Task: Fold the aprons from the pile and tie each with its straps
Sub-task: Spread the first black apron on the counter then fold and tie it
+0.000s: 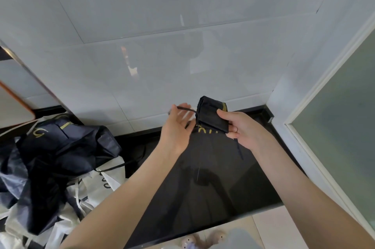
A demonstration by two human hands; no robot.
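— Where is the folded apron?
— Held above the far part of the dark surface, gripped in the right hand: thumb on top, fingers curled beneath.
— And the left hand?
— Just left of the bundle, blurred. A strap crosses its fingertips, but I cannot tell whether it grips.
— Any writing?
— Gold lettering on the pile at left, unreadable.

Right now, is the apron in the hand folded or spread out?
Folded: the apron is a small thick bundle gripped in the right hand.
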